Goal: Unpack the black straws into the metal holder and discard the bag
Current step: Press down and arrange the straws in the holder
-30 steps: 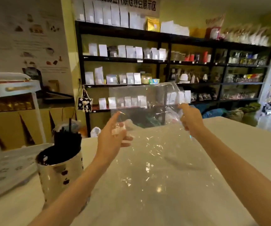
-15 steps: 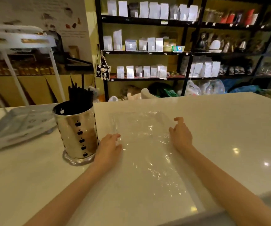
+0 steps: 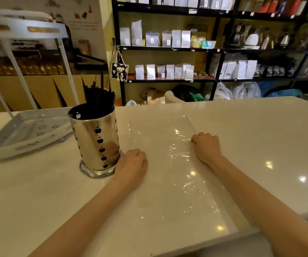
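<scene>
The clear plastic bag (image 3: 160,143) lies flat and empty on the white counter (image 3: 251,138), stretching from mid-counter toward me. My left hand (image 3: 132,164) rests on its left edge with fingers curled, right beside the base of the metal holder (image 3: 95,141). My right hand (image 3: 207,145) presses on the bag's right edge, fingers bent under. The shiny cylindrical holder with apple-shaped cut-outs stands upright to the left, and the black straws (image 3: 99,97) stick up out of it.
A white plastic rack (image 3: 28,130) with legs sits at the counter's left. Behind the counter, black shelves (image 3: 168,49) hold white pouches and kettles. The counter's front edge runs near my right forearm.
One second ago I held the bag up in the air with both hands. It has come down flat on the counter, and both hands have slid back toward me along its edges.
</scene>
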A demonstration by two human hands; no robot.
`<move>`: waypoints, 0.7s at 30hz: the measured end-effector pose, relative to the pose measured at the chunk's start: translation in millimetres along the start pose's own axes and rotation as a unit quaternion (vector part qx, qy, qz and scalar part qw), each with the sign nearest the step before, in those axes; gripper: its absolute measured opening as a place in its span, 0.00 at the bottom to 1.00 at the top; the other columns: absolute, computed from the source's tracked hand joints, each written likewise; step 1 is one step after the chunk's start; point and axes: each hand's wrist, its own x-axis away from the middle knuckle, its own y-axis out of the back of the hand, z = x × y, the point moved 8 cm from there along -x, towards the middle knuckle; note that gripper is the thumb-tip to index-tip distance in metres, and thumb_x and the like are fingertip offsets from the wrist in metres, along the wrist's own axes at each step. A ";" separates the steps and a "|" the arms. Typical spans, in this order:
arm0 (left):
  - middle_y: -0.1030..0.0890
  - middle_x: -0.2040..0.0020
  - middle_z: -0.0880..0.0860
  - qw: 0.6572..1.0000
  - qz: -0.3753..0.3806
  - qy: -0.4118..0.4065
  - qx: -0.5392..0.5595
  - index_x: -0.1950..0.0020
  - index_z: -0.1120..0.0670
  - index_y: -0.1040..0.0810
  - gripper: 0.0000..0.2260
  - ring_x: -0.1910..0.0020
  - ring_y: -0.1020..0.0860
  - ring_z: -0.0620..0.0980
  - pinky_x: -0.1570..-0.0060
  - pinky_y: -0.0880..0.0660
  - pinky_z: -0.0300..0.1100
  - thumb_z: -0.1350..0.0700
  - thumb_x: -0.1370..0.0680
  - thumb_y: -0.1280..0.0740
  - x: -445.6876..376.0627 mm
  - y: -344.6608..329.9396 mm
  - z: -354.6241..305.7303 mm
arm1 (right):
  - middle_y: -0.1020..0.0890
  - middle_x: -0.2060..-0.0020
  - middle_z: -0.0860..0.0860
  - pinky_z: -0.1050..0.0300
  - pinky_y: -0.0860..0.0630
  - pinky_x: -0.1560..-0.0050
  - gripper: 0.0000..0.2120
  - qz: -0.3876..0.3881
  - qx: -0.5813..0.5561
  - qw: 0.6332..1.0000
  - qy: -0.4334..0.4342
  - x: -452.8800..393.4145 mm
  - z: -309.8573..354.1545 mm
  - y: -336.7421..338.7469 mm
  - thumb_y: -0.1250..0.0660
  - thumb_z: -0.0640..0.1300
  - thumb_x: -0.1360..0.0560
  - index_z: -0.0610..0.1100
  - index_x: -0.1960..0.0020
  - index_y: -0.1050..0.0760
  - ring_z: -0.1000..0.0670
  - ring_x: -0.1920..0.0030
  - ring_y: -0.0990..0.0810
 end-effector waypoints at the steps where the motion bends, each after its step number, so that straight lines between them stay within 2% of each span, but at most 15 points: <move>1: 0.25 0.47 0.57 1.000 0.025 -0.008 0.002 0.49 0.59 0.27 0.13 0.43 0.28 0.57 0.42 0.32 0.52 0.54 0.21 0.48 -0.9 -0.8 -1.2 | 0.22 0.44 0.45 0.49 0.36 0.44 0.14 0.005 -0.012 1.000 -0.008 -2.1 3.9 4.8 0.45 0.41 0.23 0.46 0.42 0.25 0.42 0.43 0.27; 3: 0.31 0.33 0.57 0.997 0.060 -0.029 0.025 0.39 0.59 0.30 0.16 0.32 0.36 0.55 0.36 0.36 0.49 0.52 0.21 0.48 -1.9 7.4 -5.5 | 0.22 0.44 0.45 0.48 0.34 0.43 0.13 0.011 -0.075 0.997 -0.016 -6.2 17.1 19.3 0.43 0.44 0.23 0.45 0.41 0.26 0.42 0.43 0.26; 5: 0.39 0.27 0.53 0.994 0.057 -0.067 0.066 0.32 0.55 0.36 0.19 0.28 0.41 0.50 0.32 0.42 0.43 0.49 0.21 0.47 -2.8 32.3 -12.6 | 0.21 0.44 0.45 0.48 0.31 0.43 0.12 0.005 -0.172 0.985 0.007 -10.0 41.1 39.4 0.40 0.44 0.23 0.44 0.41 0.25 0.43 0.44 0.25; 7: 0.37 0.27 0.49 0.983 0.041 -0.111 0.138 0.31 0.51 0.35 0.19 0.30 0.39 0.45 0.36 0.44 0.33 0.48 0.21 0.45 -0.6 68.4 -20.7 | 0.20 0.46 0.45 0.52 0.28 0.46 0.12 -0.012 -0.272 0.961 0.039 -11.1 72.0 64.7 0.38 0.44 0.24 0.43 0.42 0.25 0.46 0.48 0.23; 10: 0.29 0.38 0.38 0.966 -0.023 -0.147 0.210 0.36 0.44 0.31 0.16 0.44 0.33 0.28 0.47 0.37 0.25 0.48 0.23 0.41 5.3 132.8 -17.6 | 0.19 0.49 0.46 0.58 0.29 0.49 0.12 -0.021 -0.413 0.907 0.074 -8.6 117.7 98.4 0.37 0.43 0.25 0.44 0.42 0.26 0.49 0.50 0.23; 11: 0.29 0.42 0.34 0.961 -0.055 -0.150 0.226 0.37 0.42 0.31 0.15 0.48 0.32 0.26 0.51 0.34 0.25 0.48 0.24 0.40 7.3 154.4 -12.8 | 0.19 0.49 0.47 0.58 0.28 0.48 0.13 -0.013 -0.456 0.886 0.083 -8.1 131.3 106.1 0.36 0.43 0.25 0.44 0.41 0.26 0.50 0.49 0.23; 12: 0.29 0.46 0.32 0.952 -0.092 -0.155 0.245 0.38 0.42 0.30 0.15 0.49 0.31 0.27 0.53 0.31 0.25 0.48 0.25 0.40 9.2 174.7 -6.3 | 0.19 0.48 0.47 0.57 0.27 0.47 0.14 -0.001 -0.496 0.863 0.090 -7.7 144.1 112.1 0.36 0.44 0.25 0.45 0.40 0.27 0.50 0.48 0.22; 14: 0.26 0.50 0.34 0.931 -0.174 -0.163 0.276 0.40 0.45 0.27 0.14 0.48 0.27 0.32 0.51 0.29 0.25 0.51 0.26 0.38 12.1 207.9 11.9 | 0.19 0.47 0.49 0.58 0.25 0.48 0.17 0.019 -0.566 0.819 0.097 -8.4 165.2 120.5 0.36 0.45 0.25 0.47 0.38 0.29 0.51 0.46 0.22; 17: 0.24 0.47 0.43 0.911 -0.279 -0.122 0.278 0.39 0.49 0.28 0.18 0.47 0.27 0.35 0.52 0.29 0.26 0.52 0.28 0.33 7.3 233.1 52.5 | 0.21 0.47 0.57 0.69 0.25 0.57 0.21 0.044 -0.631 0.767 0.106 -13.3 189.4 124.6 0.33 0.50 0.27 0.50 0.36 0.32 0.59 0.49 0.22; 19: 0.29 0.39 0.44 0.921 -0.248 -0.052 0.295 0.33 0.48 0.35 0.30 0.43 0.30 0.38 0.49 0.33 0.28 0.46 0.32 0.30 -7.3 223.8 81.9 | 0.25 0.44 0.60 0.70 0.28 0.55 0.32 0.092 -0.641 0.754 0.110 -18.1 205.3 119.1 0.30 0.56 0.33 0.53 0.32 0.36 0.62 0.49 0.24; 21: 0.35 0.31 0.45 0.935 -0.143 0.031 0.323 0.29 0.46 0.43 0.43 0.35 0.35 0.44 0.42 0.37 0.36 0.37 0.40 0.30 -25.0 198.2 107.4 | 0.30 0.42 0.61 0.65 0.33 0.47 0.44 0.143 -0.634 0.751 0.117 -23.4 221.7 110.6 0.29 0.61 0.40 0.53 0.29 0.41 0.60 0.44 0.29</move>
